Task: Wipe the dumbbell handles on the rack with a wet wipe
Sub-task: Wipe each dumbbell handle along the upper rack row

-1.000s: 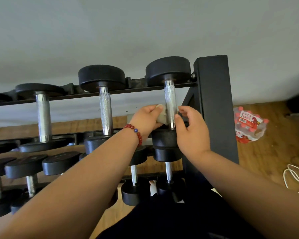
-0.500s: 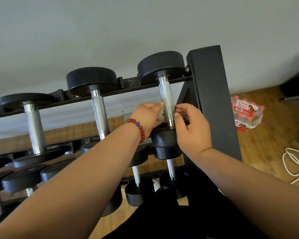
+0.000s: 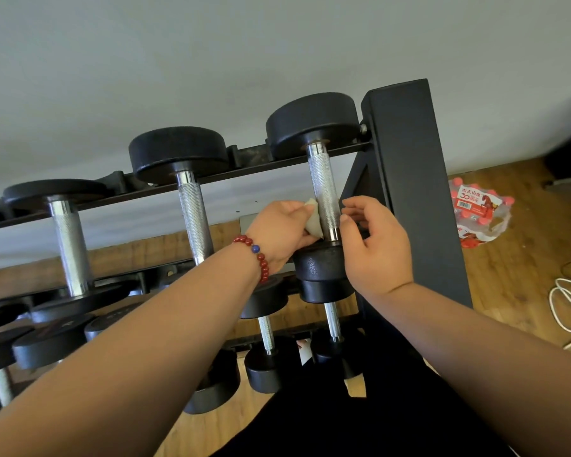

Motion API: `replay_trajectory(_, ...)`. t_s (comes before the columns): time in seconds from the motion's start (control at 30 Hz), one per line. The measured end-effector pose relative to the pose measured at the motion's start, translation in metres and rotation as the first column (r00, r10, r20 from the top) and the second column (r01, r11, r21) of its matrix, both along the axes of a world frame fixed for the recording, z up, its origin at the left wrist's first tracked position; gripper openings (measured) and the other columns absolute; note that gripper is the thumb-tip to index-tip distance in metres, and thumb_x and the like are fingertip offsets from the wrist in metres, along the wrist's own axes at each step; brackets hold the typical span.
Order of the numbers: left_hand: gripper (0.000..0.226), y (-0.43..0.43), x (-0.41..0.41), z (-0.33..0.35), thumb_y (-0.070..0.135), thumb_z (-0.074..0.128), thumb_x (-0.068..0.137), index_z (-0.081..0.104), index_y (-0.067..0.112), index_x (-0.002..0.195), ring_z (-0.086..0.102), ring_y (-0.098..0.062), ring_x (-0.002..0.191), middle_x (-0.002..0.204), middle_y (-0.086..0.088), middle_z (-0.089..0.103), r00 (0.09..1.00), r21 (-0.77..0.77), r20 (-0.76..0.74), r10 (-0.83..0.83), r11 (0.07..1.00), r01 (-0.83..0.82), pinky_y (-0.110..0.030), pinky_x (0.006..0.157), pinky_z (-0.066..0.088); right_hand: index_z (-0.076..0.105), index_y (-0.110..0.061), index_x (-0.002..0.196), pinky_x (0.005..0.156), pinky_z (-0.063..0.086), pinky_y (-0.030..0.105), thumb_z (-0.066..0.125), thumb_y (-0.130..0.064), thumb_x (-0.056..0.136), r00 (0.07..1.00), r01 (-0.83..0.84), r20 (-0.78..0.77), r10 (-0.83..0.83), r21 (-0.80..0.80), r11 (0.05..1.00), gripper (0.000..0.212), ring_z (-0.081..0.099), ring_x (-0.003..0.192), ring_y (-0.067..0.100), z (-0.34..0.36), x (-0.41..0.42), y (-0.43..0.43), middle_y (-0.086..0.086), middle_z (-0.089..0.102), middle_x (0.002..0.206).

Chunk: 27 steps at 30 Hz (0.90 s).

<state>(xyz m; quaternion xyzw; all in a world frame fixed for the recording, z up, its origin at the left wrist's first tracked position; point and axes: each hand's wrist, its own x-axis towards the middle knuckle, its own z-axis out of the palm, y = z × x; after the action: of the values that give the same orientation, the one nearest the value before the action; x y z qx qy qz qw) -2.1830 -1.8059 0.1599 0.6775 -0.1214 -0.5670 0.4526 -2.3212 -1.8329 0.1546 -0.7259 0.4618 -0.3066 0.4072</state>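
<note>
- At the right end of the rack [image 3: 406, 179], the left hand [image 3: 284, 225] pinches the wet wipe [image 3: 313, 219] against the rightmost top handle [image 3: 323, 189]; the right hand [image 3: 376, 249], loosely curled beside it, holds nothing.
- Likely early: other handles [image 3: 195, 219] seemingly await.
- Count: one wipe, three top-tier dumbbells [image 3: 178, 153], more below.

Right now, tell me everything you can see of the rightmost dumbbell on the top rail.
The dumbbell has two round black heads, rubber-like, and a knurled chrome handle. It lies on the top rail beside the rack post. The left hand presses a wet wipe on the handle's near end; the thumb of the right hand sits by its right side.
</note>
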Motion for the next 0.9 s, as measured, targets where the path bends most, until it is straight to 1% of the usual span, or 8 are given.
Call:
replay_trajectory(0.07,0.021,-0.002,0.001,-0.001,0.015,0.045,0.103,0.064,0.007,0.097,0.069,-0.021,0.094,0.101,-0.015,0.069,1.000,0.000,-0.003,0.012,1.000,-0.012,-0.028,0.081,0.058,0.056,-0.029,0.105,0.081,0.051,0.028,0.055,-0.017,0.093,1.000,0.000,0.000,0.000,-0.003,1.000,0.017,0.060,0.096,0.010,0.000,-0.001,0.000,-0.017,0.058,0.095)
replay_trajectory(0.2,0.026,-0.009,0.000,0.003,0.015,0.044,0.103,0.060,-0.002,0.114,0.069,-0.025,0.099,0.111,-0.021,0.067,1.000,0.031,-0.021,0.016,0.999,-0.015,-0.032,0.085,0.058,0.052,-0.033,0.104,0.078,0.047,0.016,0.055,-0.016,0.093,1.000,-0.017,0.001,0.017,-0.012,1.000,0.020,0.058,0.095,0.005,0.001,-0.001,0.000,-0.024,0.055,0.094)
replay_trajectory(0.27,0.021,-0.006,0.002,0.005,0.011,0.043,0.103,0.059,-0.003,0.108,0.070,-0.023,0.091,0.103,-0.020,0.068,0.999,0.039,-0.051,-0.004,0.999,0.006,-0.029,0.078,0.059,0.053,-0.032,0.103,0.076,0.044,0.007,0.055,-0.014,0.093,1.000,-0.011,0.014,0.011,-0.009,1.000,0.020,0.057,0.092,0.000,0.001,-0.003,-0.002,-0.025,0.054,0.092)
replay_trajectory(0.37,0.017,0.001,0.003,0.007,0.007,0.043,0.102,0.058,0.003,0.094,0.069,-0.019,0.083,0.094,-0.016,0.067,0.998,0.044,-0.069,0.005,0.999,-0.002,-0.025,0.073,0.060,0.055,-0.029,0.103,0.075,0.042,0.004,0.055,-0.014,0.093,1.000,-0.021,0.009,0.021,-0.023,1.000,0.018,0.055,0.090,-0.005,0.000,-0.004,-0.004,-0.026,0.053,0.091)
replay_trajectory(0.53,0.021,-0.014,-0.003,0.006,0.015,0.044,0.103,0.056,0.001,0.113,0.068,-0.026,0.101,0.115,-0.022,0.065,0.992,0.033,-0.057,0.109,0.994,-0.108,-0.030,0.081,0.058,0.055,-0.029,0.104,0.074,0.043,0.004,0.056,-0.014,0.092,0.999,-0.032,0.012,0.033,-0.031,0.999,0.019,0.055,0.090,-0.001,0.000,-0.005,-0.004,-0.026,0.053,0.091)
replay_trajectory(0.67,0.025,-0.011,-0.002,0.006,0.013,0.041,0.104,0.054,-0.003,0.116,0.068,-0.026,0.098,0.111,-0.022,0.065,0.991,0.040,-0.099,0.084,0.996,-0.081,-0.030,0.080,0.059,0.054,-0.031,0.103,0.075,0.043,0.006,0.056,-0.016,0.092,0.999,-0.031,0.007,0.031,-0.027,0.999,0.019,0.056,0.093,0.002,0.000,-0.005,-0.004,-0.026,0.053,0.092)
replay_trajectory(0.8,0.022,-0.006,0.004,0.011,0.009,0.040,0.103,0.051,-0.005,0.115,0.069,-0.026,0.091,0.111,-0.024,0.064,0.984,0.062,-0.176,0.039,0.998,-0.028,-0.031,0.076,0.060,0.059,-0.026,0.106,0.080,0.050,0.023,0.056,-0.017,0.092,1.000,-0.024,-0.007,0.023,-0.039,0.999,0.017,0.058,0.096,0.008,-0.001,-0.005,-0.004,-0.026,0.053,0.092)
replay_trajectory(0.9,0.026,-0.014,0.002,0.013,0.010,0.039,0.104,0.049,-0.006,0.121,0.069,-0.028,0.093,0.111,-0.025,0.064,0.974,0.039,-0.206,0.091,0.996,-0.085,-0.034,0.076,0.060,0.060,-0.021,0.109,0.081,0.053,0.029,0.056,-0.016,0.093,1.000,-0.031,-0.007,0.031,-0.038,0.999,0.017,0.058,0.096,0.009,0.000,-0.005,-0.004,-0.024,0.054,0.092)
